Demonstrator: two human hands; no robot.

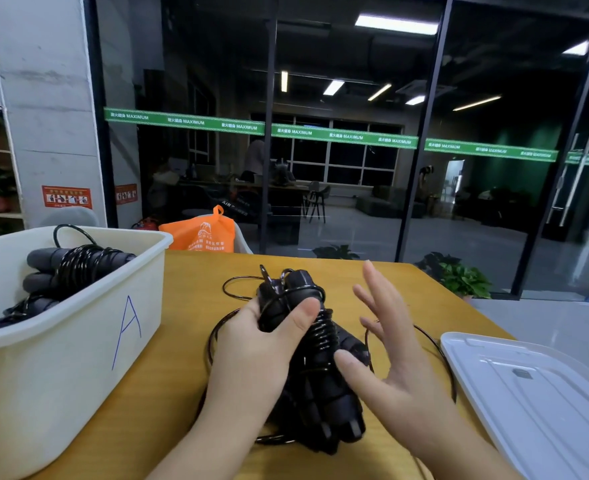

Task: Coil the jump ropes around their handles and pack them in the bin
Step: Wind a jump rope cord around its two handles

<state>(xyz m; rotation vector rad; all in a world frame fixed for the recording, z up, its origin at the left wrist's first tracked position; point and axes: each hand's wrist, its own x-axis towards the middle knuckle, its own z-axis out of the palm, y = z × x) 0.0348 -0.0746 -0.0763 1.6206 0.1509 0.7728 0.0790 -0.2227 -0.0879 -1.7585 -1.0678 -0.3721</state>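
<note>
Both hands are positioned over the wooden table, to the right of the bin. A pair of black jump rope handles, with cord partly coiled around them, is gripped by the left hand; the thumb is pressed across the upper part of the handles. The right hand is held released, fingers spread and straight, just right of the bundle, and nothing is grasped by it. Loose loops of black cord are laid on the table around the bundle. The bin, cream plastic and marked with a blue letter A, is placed left of the bundle; coiled jump ropes are already contained in it. A white lid is laid flat right of the bundle. An orange bag is seen behind the bin
</note>
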